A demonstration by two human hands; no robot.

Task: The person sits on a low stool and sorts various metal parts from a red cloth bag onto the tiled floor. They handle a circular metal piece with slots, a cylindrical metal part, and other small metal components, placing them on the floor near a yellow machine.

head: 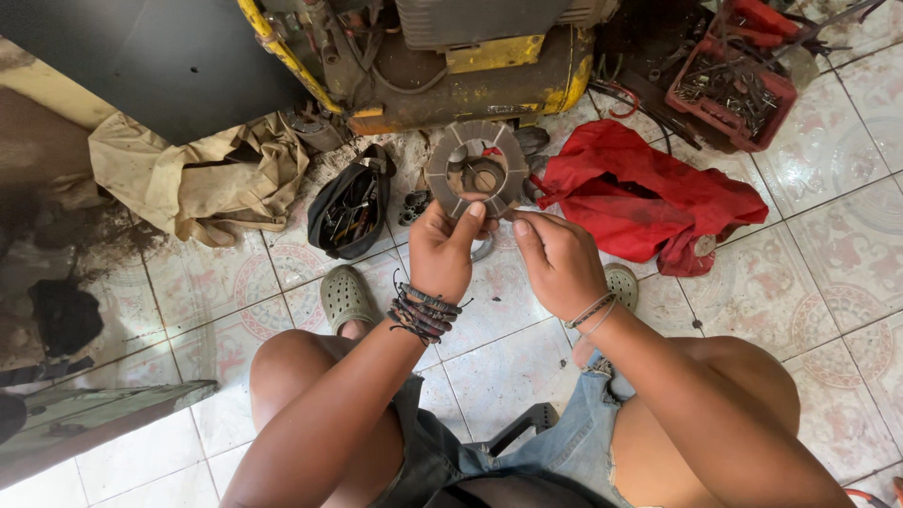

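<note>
Two hands (499, 249), ridged grey metal disc (477, 167)

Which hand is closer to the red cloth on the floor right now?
Right. The right hand sits just left of the red cloth, pinching the round metal part; the left hand holds the part's lower edge, farther away.

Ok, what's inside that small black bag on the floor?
The black bag lies open beside the beige cloth. Several slim metal tools show inside, handles and shafts bundled together. What lies beneath them, deeper in the bag, is hidden, and the kinds of tools are too small to tell.
</note>
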